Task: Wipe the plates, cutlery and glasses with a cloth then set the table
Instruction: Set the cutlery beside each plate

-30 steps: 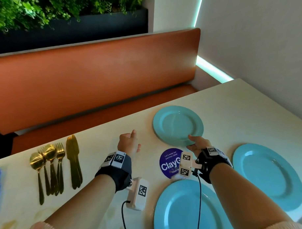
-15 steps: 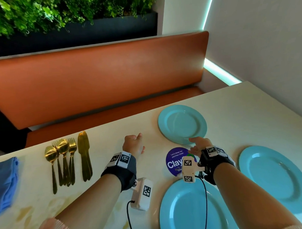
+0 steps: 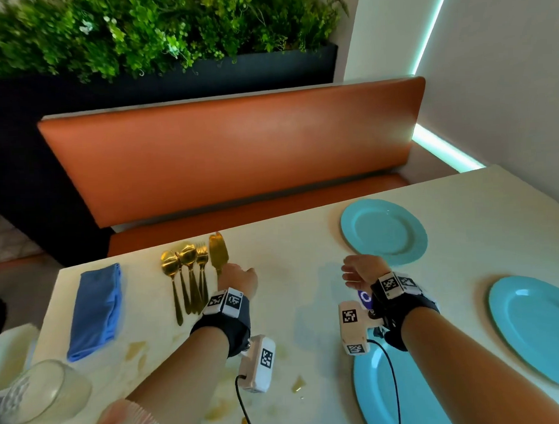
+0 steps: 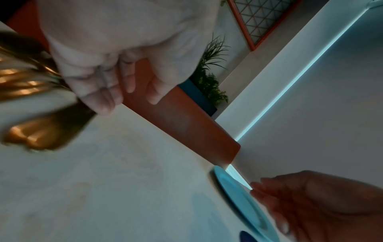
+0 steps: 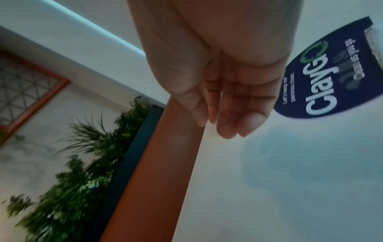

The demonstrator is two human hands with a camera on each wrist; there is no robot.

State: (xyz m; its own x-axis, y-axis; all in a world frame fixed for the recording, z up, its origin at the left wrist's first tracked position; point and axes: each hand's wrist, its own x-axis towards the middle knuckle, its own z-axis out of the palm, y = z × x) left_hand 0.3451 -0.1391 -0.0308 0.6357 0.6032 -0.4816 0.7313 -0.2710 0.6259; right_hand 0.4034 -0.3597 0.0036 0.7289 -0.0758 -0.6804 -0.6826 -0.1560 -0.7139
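Note:
Three teal plates lie on the table [image 3: 302,325]: a far one [image 3: 383,232], one at the right [image 3: 535,329] and a near one [image 3: 414,397] under my right forearm. Gold spoons and forks [image 3: 186,265] lie side by side, with gold knives [image 3: 218,252] just right of them. A folded blue cloth [image 3: 96,310] sits further left. My left hand [image 3: 239,278] hovers over the knife handles, fingers [image 4: 107,91] loosely curled and holding nothing. My right hand [image 3: 356,272] floats over bare table left of the far plate, fingers [image 5: 225,117] relaxed and empty.
A clear glass [image 3: 40,394] stands at the near left corner. A dark blue round sticker [image 5: 331,73] lies under my right wrist. Yellowish stains [image 3: 135,350] mark the tabletop near me. An orange bench [image 3: 232,156] runs along the far edge, with a wall to the right.
Both hands have moved left; the right hand has come off the far plate's rim and the left has reached the knives. My head turned left, bringing the cloth and glass into view.

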